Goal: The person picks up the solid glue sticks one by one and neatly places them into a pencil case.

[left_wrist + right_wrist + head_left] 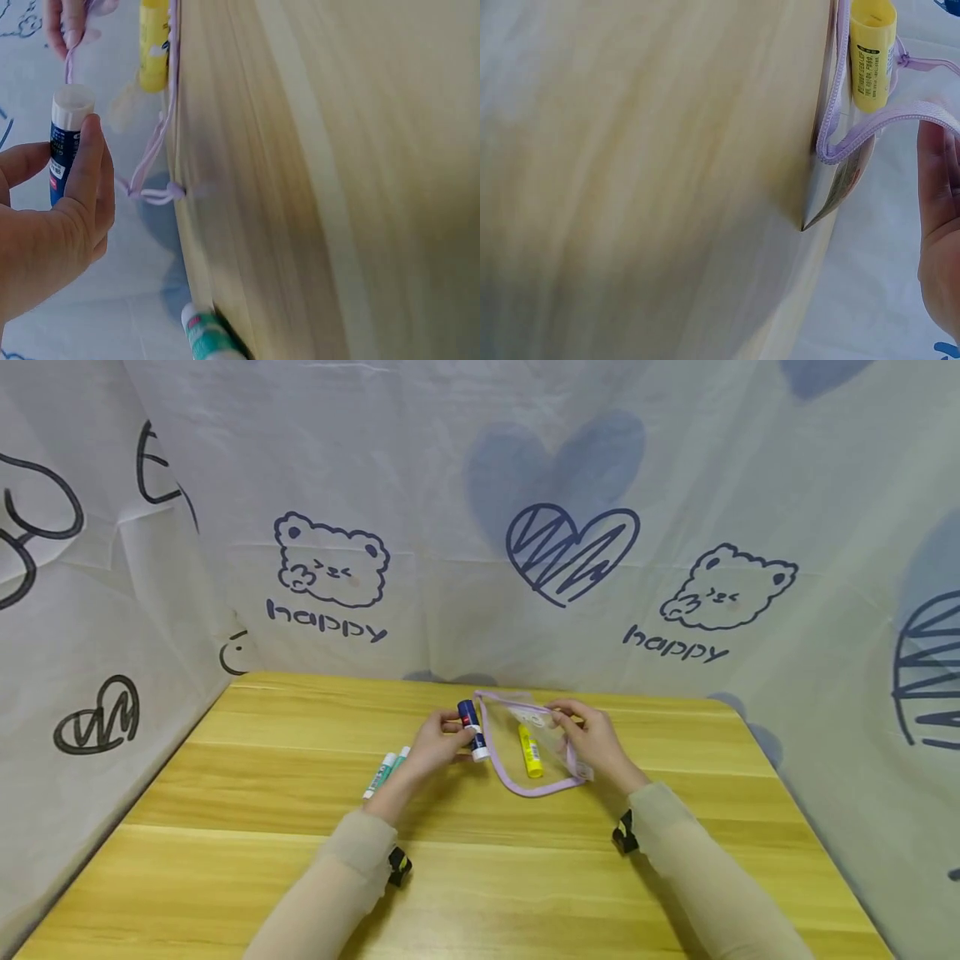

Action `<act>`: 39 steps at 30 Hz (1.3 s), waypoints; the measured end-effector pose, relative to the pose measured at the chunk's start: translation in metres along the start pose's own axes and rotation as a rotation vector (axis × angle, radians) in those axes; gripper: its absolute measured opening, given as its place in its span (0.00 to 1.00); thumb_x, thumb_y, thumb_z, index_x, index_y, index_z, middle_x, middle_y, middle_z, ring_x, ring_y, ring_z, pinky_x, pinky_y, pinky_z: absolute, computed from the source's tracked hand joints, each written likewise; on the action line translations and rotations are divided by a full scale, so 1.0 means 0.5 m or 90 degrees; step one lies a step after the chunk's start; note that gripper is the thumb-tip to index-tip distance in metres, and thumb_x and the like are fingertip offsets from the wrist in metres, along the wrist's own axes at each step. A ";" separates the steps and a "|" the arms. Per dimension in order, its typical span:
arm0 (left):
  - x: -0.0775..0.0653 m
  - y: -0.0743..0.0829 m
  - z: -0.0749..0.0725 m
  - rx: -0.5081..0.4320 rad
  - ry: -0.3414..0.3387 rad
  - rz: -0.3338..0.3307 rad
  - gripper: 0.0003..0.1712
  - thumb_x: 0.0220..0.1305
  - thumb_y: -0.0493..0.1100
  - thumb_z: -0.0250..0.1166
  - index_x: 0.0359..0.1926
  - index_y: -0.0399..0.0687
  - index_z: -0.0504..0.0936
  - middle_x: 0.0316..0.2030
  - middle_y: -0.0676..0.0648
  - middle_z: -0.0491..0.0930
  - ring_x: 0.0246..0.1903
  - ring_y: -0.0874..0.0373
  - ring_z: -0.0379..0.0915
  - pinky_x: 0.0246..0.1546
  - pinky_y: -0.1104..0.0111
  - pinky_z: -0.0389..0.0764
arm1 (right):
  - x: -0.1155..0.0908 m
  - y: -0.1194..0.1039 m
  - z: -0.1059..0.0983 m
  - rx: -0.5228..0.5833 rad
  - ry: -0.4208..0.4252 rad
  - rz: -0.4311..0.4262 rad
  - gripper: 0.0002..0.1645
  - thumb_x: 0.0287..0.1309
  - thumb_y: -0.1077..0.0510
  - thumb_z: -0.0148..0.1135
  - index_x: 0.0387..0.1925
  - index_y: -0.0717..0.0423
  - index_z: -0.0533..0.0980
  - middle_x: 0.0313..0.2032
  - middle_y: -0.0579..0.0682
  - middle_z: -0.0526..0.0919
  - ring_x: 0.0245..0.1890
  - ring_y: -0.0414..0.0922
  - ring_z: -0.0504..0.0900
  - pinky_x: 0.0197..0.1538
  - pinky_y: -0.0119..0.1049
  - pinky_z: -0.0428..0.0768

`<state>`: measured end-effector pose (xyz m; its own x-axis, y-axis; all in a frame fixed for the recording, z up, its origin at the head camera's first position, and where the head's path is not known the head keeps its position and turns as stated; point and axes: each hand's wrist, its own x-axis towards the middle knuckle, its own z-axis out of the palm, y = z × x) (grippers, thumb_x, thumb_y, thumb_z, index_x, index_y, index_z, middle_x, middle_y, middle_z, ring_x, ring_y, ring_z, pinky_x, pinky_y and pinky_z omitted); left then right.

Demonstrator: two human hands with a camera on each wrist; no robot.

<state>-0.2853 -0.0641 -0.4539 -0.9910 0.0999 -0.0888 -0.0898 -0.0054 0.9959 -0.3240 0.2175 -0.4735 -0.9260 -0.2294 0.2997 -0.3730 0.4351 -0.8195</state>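
My left hand (433, 745) grips a navy glue stick (467, 713) with a white cap, beside the left edge of a clear zip pouch (531, 792) with lilac trim. In the left wrist view, thumb and fingers close round the navy barrel below the white cap (73, 105). A yellow glue stick (532, 753) lies inside the pouch. My right hand (596, 739) pinches the pouch's upper layer at its right side, lifting it so that the mouth gapes. In the right wrist view, the zipper edge (896, 114) runs up to the fingers of the right hand (941, 247).
Two green-and-white glue sticks, one nearer (380, 775) and one partly behind the left wrist (402, 757), lie on the wooden table (510, 885). A printed white cloth (450, 593) hangs behind the table and along its sides.
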 end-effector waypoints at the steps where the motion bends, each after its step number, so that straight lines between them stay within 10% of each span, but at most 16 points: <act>1: 0.002 -0.001 0.007 0.001 -0.004 -0.004 0.31 0.72 0.29 0.60 0.70 0.22 0.60 0.56 0.26 0.73 0.45 0.44 0.80 0.49 0.50 0.88 | -0.001 0.000 0.000 0.002 0.001 0.000 0.15 0.77 0.58 0.57 0.58 0.56 0.82 0.40 0.62 0.87 0.21 0.51 0.84 0.21 0.35 0.82; 10: 0.023 -0.015 0.050 0.019 -0.017 -0.037 0.30 0.72 0.29 0.60 0.68 0.20 0.59 0.58 0.20 0.73 0.50 0.33 0.82 0.52 0.51 0.86 | -0.008 -0.005 0.004 0.023 -0.005 0.007 0.18 0.79 0.57 0.55 0.61 0.60 0.80 0.42 0.64 0.86 0.23 0.58 0.85 0.21 0.40 0.83; 26: 0.068 -0.022 0.097 0.238 -0.055 -0.004 0.16 0.67 0.32 0.67 0.49 0.22 0.76 0.35 0.32 0.87 0.26 0.55 0.82 0.28 0.70 0.85 | -0.007 -0.008 0.007 0.026 -0.001 0.020 0.15 0.79 0.55 0.55 0.58 0.54 0.81 0.41 0.59 0.85 0.21 0.48 0.84 0.22 0.36 0.83; 39: 0.072 -0.031 0.121 0.296 -0.018 0.010 0.19 0.62 0.34 0.72 0.48 0.23 0.78 0.31 0.37 0.86 0.27 0.55 0.83 0.29 0.71 0.85 | -0.006 -0.004 0.006 0.010 0.010 0.017 0.14 0.78 0.57 0.56 0.57 0.54 0.82 0.40 0.58 0.86 0.21 0.46 0.83 0.22 0.33 0.80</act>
<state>-0.3136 -0.0002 -0.4716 -0.9883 0.1300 -0.0793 -0.0143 0.4391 0.8983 -0.3203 0.2148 -0.4744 -0.9363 -0.2045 0.2854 -0.3477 0.4264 -0.8350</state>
